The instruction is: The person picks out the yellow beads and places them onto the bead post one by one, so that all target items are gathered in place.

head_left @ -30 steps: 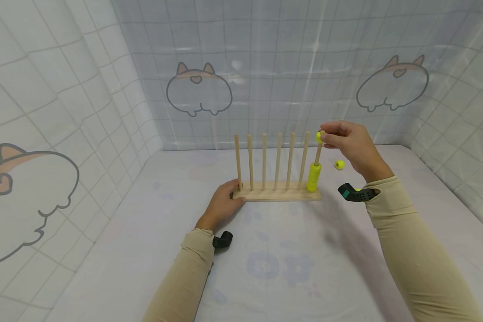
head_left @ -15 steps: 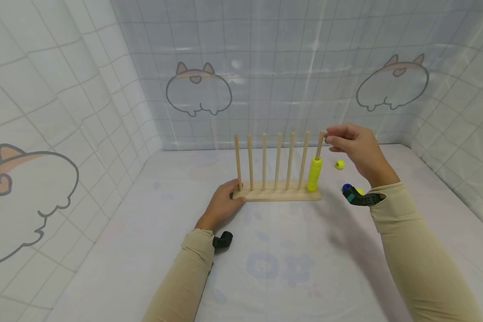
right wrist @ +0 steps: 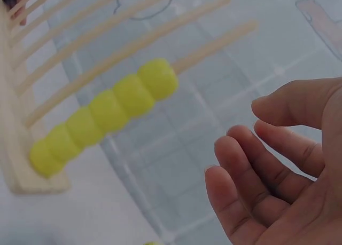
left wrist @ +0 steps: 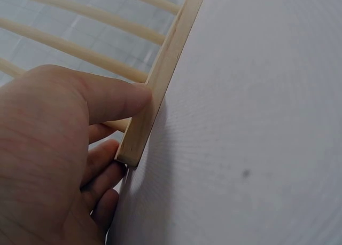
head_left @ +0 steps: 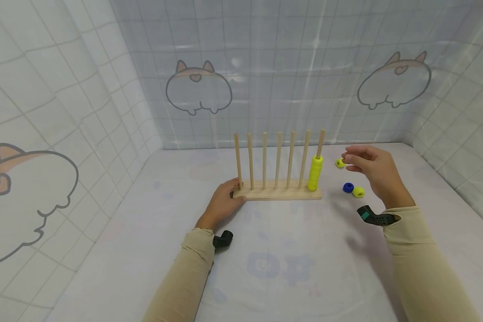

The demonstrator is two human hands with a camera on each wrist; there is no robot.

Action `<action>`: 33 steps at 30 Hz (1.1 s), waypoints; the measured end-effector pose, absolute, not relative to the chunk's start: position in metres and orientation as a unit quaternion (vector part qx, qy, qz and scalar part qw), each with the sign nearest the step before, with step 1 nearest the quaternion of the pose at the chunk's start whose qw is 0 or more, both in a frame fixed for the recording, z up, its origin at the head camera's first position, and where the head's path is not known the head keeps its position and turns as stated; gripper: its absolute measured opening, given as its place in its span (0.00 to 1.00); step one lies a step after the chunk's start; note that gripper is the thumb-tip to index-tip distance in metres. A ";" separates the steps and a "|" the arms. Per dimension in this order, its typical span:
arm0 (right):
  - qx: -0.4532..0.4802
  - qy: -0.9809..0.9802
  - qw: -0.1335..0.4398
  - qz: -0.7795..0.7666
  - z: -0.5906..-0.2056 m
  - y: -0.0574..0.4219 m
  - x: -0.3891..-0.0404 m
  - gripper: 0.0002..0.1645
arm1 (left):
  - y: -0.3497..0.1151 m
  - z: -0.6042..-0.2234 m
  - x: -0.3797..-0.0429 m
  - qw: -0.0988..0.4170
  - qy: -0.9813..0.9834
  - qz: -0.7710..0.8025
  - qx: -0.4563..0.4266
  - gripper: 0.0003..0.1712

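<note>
A wooden peg rack (head_left: 277, 195) stands upright on the table, its several pegs in a row. On the rightmost peg sits a stack of yellow beads (head_left: 315, 173), the bare peg top showing above it. My left hand (head_left: 222, 203) grips the rack's left end; in the left wrist view the thumb (left wrist: 120, 101) presses the front of the base with the other fingers behind. My right hand (head_left: 376, 172) is in the air right of the rack, fingers loosely bent and holding nothing. Its fingertips overlap the edge of a loose yellow bead (head_left: 340, 163) in the head view.
Below the right hand lie a blue bead (head_left: 348, 187) and another yellow bead (head_left: 358, 192), side by side on the pale cloth (head_left: 281, 241). A tile-patterned curtain (head_left: 265, 80) rises behind the table and along both sides.
My right hand has released a yellow bead at the top of the rightmost peg, and the bead has dropped onto the stack. The hand then moved right and down. The left hand stayed put.
</note>
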State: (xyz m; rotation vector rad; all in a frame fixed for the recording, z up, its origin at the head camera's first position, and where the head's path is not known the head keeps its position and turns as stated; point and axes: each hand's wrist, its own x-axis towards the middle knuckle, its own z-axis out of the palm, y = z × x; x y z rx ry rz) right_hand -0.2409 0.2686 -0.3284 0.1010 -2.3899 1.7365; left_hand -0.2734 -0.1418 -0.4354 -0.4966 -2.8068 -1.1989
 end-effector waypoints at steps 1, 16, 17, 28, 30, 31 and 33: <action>0.030 -0.805 0.090 0.586 -0.331 0.271 -0.240 0.29 | -0.142 -0.436 -0.274 0.025 -0.907 -0.388 -0.161 0.33; 0.012 -0.809 0.065 0.584 -0.362 0.311 -0.241 0.32 | -0.141 -0.436 -0.274 0.017 -0.906 -0.394 -0.151 0.32; 0.011 -0.810 0.065 0.583 -0.363 0.312 -0.240 0.32 | -0.141 -0.436 -0.274 0.016 -0.907 -0.393 -0.150 0.32; -0.054 -0.847 -0.057 0.526 -0.366 0.333 -0.233 0.43 | -0.140 -0.436 -0.275 0.019 -0.908 -0.389 -0.153 0.33; -0.064 -0.852 -0.085 0.513 -0.367 0.336 -0.233 0.45 | -0.140 -0.436 -0.274 0.021 -0.907 -0.391 -0.154 0.33; -0.065 -0.855 -0.090 0.507 -0.367 0.337 -0.233 0.46 | -0.141 -0.435 -0.274 0.021 -0.906 -0.393 -0.155 0.33; -0.066 -0.861 -0.094 0.496 -0.369 0.337 -0.234 0.48 | -0.141 -0.434 -0.273 0.021 -0.905 -0.396 -0.155 0.33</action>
